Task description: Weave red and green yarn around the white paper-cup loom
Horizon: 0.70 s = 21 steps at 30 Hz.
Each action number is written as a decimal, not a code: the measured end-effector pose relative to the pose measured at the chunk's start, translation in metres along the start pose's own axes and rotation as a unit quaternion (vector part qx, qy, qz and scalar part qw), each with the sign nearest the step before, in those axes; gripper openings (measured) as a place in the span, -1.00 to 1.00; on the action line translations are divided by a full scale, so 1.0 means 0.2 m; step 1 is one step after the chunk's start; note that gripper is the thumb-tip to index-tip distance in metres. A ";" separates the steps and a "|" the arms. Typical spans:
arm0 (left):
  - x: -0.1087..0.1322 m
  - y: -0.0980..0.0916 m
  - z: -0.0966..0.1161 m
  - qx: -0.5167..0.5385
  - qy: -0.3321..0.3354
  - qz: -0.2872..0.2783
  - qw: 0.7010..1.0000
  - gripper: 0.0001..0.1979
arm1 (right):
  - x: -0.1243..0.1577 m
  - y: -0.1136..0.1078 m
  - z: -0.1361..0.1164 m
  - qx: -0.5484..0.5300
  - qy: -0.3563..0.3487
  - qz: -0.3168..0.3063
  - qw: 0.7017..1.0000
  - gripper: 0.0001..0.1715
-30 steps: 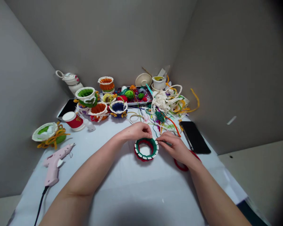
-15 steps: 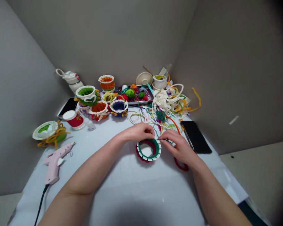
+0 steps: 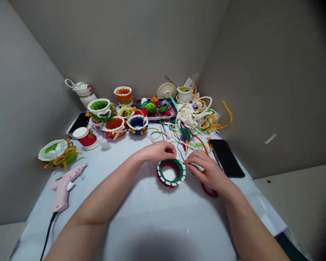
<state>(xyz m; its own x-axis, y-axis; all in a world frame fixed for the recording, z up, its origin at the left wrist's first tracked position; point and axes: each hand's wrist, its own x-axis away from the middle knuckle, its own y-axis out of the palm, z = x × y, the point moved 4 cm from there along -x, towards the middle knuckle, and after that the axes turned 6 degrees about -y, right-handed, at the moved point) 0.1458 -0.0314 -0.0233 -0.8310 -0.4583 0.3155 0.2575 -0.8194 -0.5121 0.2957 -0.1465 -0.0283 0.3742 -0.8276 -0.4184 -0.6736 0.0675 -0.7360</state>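
Note:
A small round basket (image 3: 171, 183) with a white notched rim, green yarn inside and red yarn outside stands on the white table. My left hand (image 3: 165, 150) pinches the far edge of its rim. Just right of the rim, my right hand (image 3: 202, 166) is closed, its fingertips pinching a thin green yarn (image 3: 180, 160) that runs to the basket. A red cord loop (image 3: 209, 192) lies under my right wrist.
A pink glue gun (image 3: 62, 188) and a red-and-white cup (image 3: 86, 138) lie to the left. Behind are finished yarn baskets (image 3: 115, 125), a tray of yarn balls (image 3: 159, 117) and tangled cords (image 3: 190, 115). At right is a black phone (image 3: 228, 159).
My right fingertips have moved slightly away from the rim, down and to the right. My left hand has shifted a little to the left.

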 end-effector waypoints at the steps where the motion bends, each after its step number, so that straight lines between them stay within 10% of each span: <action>1: 0.00 0.00 0.00 -0.001 0.000 -0.001 1.000 -0.86 | 0.00 0.01 0.01 -0.003 0.003 -0.006 1.000 -0.85; 21: -0.04 0.06 0.01 0.050 -0.011 0.008 0.999 -0.80 | 0.00 0.10 0.07 -0.052 0.090 0.000 0.995 -0.86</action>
<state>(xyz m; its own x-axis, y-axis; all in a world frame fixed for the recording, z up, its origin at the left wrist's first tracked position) 0.1561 -0.0377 -0.0310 -0.8156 -0.4787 0.3251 0.3198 -0.8411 -0.4363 0.2912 -0.1368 -0.0508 0.2604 -0.9143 -0.3102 -0.7393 0.0178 -0.6732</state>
